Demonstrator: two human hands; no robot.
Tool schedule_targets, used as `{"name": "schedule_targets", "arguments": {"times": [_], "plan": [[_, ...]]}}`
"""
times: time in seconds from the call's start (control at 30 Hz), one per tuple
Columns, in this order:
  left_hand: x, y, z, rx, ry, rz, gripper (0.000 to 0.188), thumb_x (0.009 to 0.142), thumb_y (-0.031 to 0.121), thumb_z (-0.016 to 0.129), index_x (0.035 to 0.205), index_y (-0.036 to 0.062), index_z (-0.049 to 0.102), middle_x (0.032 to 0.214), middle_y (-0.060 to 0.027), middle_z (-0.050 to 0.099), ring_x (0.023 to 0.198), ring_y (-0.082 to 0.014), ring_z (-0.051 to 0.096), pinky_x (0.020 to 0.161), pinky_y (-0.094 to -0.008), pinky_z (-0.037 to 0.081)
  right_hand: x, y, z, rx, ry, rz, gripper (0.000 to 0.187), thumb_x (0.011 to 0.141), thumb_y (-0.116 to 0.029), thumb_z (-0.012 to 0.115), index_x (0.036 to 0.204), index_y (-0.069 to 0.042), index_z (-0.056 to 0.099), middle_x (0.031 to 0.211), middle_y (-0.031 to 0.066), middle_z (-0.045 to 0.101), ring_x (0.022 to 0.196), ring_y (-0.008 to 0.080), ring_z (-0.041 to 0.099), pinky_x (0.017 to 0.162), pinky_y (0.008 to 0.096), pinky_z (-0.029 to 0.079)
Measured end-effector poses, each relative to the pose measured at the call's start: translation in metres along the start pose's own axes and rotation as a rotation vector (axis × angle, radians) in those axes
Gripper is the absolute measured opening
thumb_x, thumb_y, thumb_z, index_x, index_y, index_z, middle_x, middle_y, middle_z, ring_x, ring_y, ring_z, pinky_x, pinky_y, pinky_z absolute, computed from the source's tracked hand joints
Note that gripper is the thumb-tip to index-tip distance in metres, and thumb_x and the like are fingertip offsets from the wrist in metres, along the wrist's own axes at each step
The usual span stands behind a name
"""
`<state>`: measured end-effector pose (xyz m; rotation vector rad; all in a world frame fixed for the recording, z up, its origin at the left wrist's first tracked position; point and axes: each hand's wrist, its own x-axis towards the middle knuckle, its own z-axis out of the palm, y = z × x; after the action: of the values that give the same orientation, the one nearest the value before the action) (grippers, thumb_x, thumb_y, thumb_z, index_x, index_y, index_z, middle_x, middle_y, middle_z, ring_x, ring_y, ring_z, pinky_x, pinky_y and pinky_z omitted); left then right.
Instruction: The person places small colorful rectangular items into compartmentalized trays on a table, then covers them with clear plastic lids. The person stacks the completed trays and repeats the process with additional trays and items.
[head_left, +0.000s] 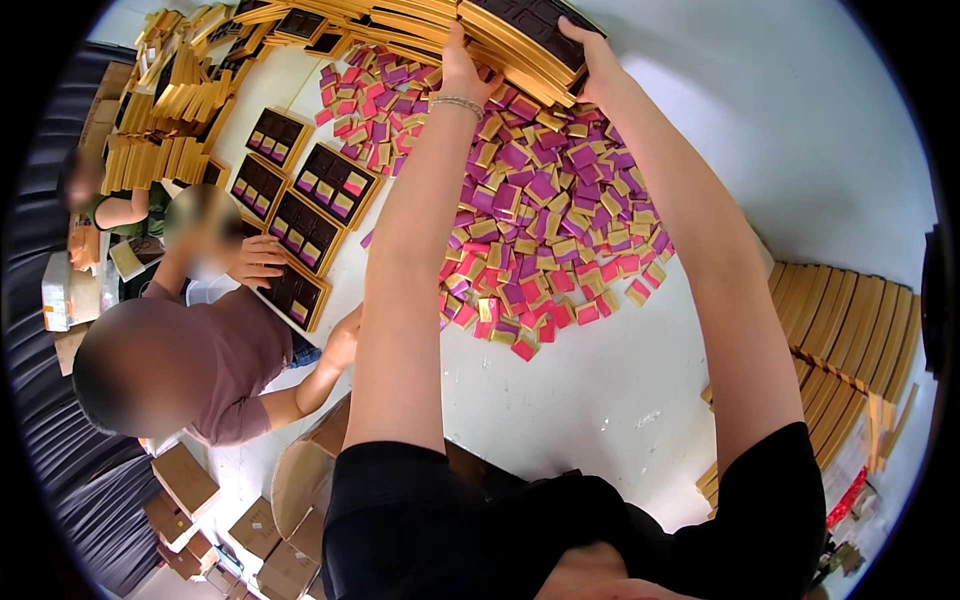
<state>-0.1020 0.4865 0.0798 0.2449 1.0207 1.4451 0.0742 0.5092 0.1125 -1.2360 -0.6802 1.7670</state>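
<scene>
Nearest, a stack of gold-edged trays [535, 30] sits between the fingers, the left hand [463, 76] and right hand [603, 70] grasping opposite ends. It looks stiff, moderately light, its layers liable to slip apart; gripping both ends around the lower layers seems surest. Beneath the fingers and bodyward, wrapped pieces [545, 190] cover the table [540, 400]; farther left lie partly filled trays [303, 230].

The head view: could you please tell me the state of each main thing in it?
Tray stack, held at both ends
Left hand, closed on the stack's left end
Right hand, closed on its right end
Wrapped pieces, loose on the table
Flat trays at left, partly filled
Co-worker's hand, at a flat tray's edge
Bracelet, worn on the left wrist
</scene>
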Motion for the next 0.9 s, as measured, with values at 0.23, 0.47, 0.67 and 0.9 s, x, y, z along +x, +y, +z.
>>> {"name": "schedule_targets", "arguments": {"times": [0.23,0.47,0.67,0.9], "plan": [[0.003,0.000,0.005,-0.099,-0.219,0.054,0.084,0.093,0.059,0.054,0.148,0.0022,0.026,0.149,-0.0152,0.034,0.141,-0.0356,0.029,0.110,-0.0609,0.028,-0.008,-0.006,0.002,0.180,0.060,0.239,0.053,0.078,-0.042,0.073,0.117,-0.007,0.062,0.121,0.0131,0.061,0.114,0.0296,0.054,0.095,0.0486,0.035],[-0.139,-0.027,0.021,0.426,-0.321,0.288,0.072,0.080,0.013,0.080,0.138,-0.0027,0.039,0.125,-0.0172,0.058,0.108,-0.0247,0.062,0.091,-0.0392,0.057,-0.138,0.005,-0.099,0.473,-0.059,0.260,0.048,0.088,-0.035,0.062,0.128,-0.009,0.056,0.134,0.0129,0.055,0.121,0.0369,0.050,0.098,0.0642,0.033],[-0.284,-0.114,0.000,0.555,-0.428,0.167,0.067,0.079,0.008,0.078,0.136,-0.0027,0.045,0.120,-0.0118,0.061,0.104,-0.0179,0.062,0.090,-0.0301,0.052,-0.318,0.113,-0.209,0.852,0.064,0.215,0.056,0.087,-0.032,0.062,0.137,-0.008,0.050,0.136,0.0156,0.055,0.119,0.0438,0.054,0.096,0.0700,0.037],[-0.431,-0.172,-0.039,0.975,-0.516,-0.121,0.063,0.083,0.015,0.076,0.138,0.0067,0.046,0.124,-0.0131,0.060,0.091,-0.0143,0.065,0.076,-0.0279,0.054,-0.517,0.237,-0.259,1.005,0.223,0.327,0.061,0.085,-0.035,0.063,0.140,-0.013,0.047,0.141,0.0157,0.050,0.127,0.0418,0.046,0.103,0.0715,0.028]]}}
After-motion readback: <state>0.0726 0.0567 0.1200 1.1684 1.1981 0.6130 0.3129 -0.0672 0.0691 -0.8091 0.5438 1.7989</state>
